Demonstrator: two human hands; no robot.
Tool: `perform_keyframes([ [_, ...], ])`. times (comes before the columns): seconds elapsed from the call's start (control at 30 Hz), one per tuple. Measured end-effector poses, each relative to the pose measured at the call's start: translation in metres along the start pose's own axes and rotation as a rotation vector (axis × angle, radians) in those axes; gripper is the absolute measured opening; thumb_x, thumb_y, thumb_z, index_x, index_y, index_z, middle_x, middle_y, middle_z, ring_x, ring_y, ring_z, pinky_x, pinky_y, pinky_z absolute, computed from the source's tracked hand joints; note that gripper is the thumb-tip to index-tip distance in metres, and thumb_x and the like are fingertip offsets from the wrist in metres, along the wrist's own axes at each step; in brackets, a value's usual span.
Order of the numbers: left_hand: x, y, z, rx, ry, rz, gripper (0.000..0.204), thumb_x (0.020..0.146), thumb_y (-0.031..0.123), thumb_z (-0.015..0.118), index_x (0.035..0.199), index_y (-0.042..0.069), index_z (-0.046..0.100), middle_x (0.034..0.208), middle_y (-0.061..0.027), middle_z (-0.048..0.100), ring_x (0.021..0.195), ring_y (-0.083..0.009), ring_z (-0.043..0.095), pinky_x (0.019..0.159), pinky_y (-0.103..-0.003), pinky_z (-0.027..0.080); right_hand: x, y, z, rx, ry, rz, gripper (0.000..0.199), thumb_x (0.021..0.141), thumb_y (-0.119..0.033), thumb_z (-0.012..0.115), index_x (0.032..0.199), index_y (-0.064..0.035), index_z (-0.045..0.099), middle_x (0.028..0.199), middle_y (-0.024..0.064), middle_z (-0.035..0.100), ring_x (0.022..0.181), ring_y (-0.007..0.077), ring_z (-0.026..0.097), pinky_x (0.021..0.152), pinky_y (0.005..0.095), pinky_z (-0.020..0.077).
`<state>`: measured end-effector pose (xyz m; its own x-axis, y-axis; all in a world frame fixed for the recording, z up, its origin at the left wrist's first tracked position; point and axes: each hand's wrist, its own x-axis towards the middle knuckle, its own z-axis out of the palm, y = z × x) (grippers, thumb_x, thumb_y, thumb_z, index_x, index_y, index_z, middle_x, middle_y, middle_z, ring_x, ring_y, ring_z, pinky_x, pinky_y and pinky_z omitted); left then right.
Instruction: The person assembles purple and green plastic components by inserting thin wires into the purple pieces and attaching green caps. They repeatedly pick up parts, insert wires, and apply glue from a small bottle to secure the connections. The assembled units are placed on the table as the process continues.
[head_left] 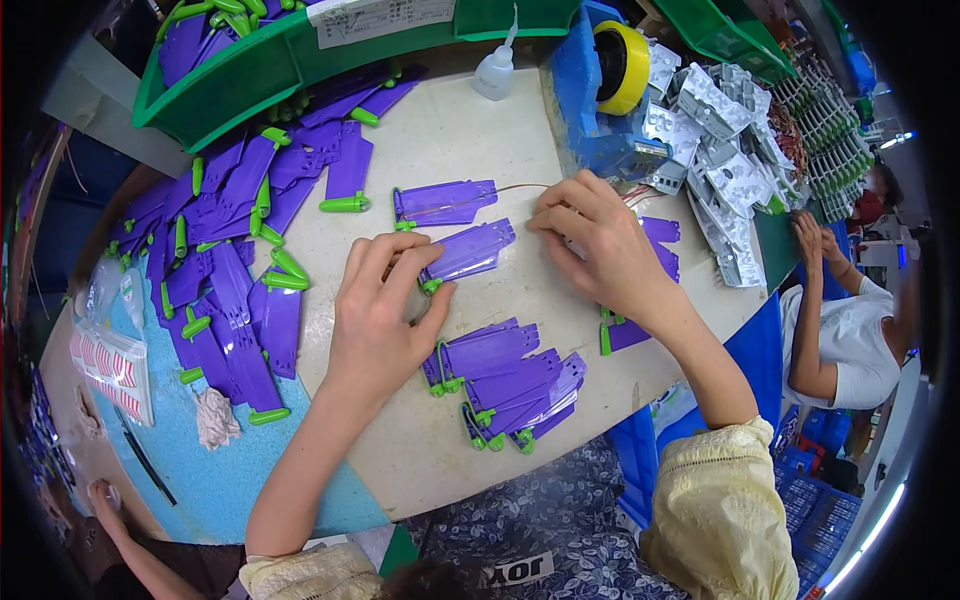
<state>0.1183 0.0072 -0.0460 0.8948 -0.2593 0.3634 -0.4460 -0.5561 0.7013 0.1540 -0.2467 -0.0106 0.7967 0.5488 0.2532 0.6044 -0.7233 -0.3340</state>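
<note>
My left hand [375, 310] grips a flat purple plastic piece [470, 252] by its green end, thumb and fingertips closed around it. Just above lies a similar purple piece [445, 203], with a thin wire [520, 187] running from it toward my right hand [595, 240]. The fingers of that hand are bent and pinched together beside the held piece's far right tip; what sits between them is hidden. Nearer to me, several purple pieces [515, 385] with green ends overlap in a small stack. Another purple piece [660, 235] is partly covered by my right hand.
A large heap of purple pieces [230, 280] spreads on the left, below a green bin [290, 75]. At the back stand a white squeeze bottle [494, 72] and a blue tape dispenser [590, 130]. Silvery parts [715, 140] pile up at right; a co-worker [845, 330] is beyond.
</note>
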Motion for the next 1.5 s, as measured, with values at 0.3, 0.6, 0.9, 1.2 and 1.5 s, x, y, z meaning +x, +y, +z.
perform_keyframes([
  [0.3, -0.001, -0.007, 0.000, -0.043, 0.010, 0.058, 0.040, 0.072, -0.001, 0.079, 0.111, -0.001, 0.067, 0.108, -0.0134, 0.065, 0.096, -0.0279, 0.062, 0.081, -0.035, 0.053, -0.002, -0.004, -0.001, 0.198, 0.019, -0.023, 0.012, 0.077, -0.001, 0.072, 0.083, 0.0001, 0.062, 0.090, 0.0104, 0.060, 0.089, 0.0299, 0.060, 0.080, 0.0412, 0.0490],
  [0.6, -0.005, -0.008, 0.000, -0.203, 0.006, -0.122, 0.072, 0.066, 0.003, 0.090, 0.130, 0.003, 0.058, 0.110, -0.0115, 0.070, 0.089, -0.0192, 0.068, 0.079, -0.031, 0.058, 0.051, -0.049, 0.036, 0.458, -0.128, 0.042, 0.012, 0.076, -0.004, 0.074, 0.079, 0.0025, 0.065, 0.079, 0.0170, 0.065, 0.069, 0.0356, 0.064, 0.065, 0.0434, 0.0506],
  [0.9, -0.005, -0.009, 0.000, -0.251, 0.003, -0.166, 0.063, 0.066, 0.007, 0.090, 0.122, 0.002, 0.061, 0.114, -0.0120, 0.071, 0.090, -0.0182, 0.070, 0.079, -0.030, 0.059, 0.032, -0.057, 0.020, 0.541, -0.213, 0.244, 0.017, 0.080, 0.001, 0.072, 0.097, 0.0019, 0.077, 0.072, 0.0156, 0.062, 0.060, 0.0238, 0.059, 0.055, 0.0364, 0.0434],
  [1.2, -0.003, -0.007, 0.001, -0.201, 0.014, -0.136, 0.051, 0.066, 0.007, 0.090, 0.111, 0.001, 0.065, 0.105, -0.0108, 0.069, 0.085, -0.0181, 0.068, 0.074, -0.030, 0.057, 0.042, -0.057, 0.023, 0.595, -0.273, 0.231, 0.017, 0.082, 0.001, 0.066, 0.095, 0.0016, 0.077, 0.071, 0.0130, 0.061, 0.058, 0.0209, 0.055, 0.054, 0.0353, 0.0412],
  [1.5, -0.002, -0.004, 0.001, 0.055, 0.078, 0.050, 0.035, 0.064, 0.014, 0.090, 0.079, 0.002, 0.061, 0.086, -0.0068, 0.059, 0.073, -0.0207, 0.055, 0.061, -0.033, 0.048, 0.045, -0.041, 0.027, 0.440, -0.106, 0.556, 0.013, 0.079, -0.010, 0.075, 0.080, 0.0027, 0.073, 0.062, 0.0129, 0.060, 0.054, 0.0215, 0.055, 0.055, 0.0356, 0.0431],
])
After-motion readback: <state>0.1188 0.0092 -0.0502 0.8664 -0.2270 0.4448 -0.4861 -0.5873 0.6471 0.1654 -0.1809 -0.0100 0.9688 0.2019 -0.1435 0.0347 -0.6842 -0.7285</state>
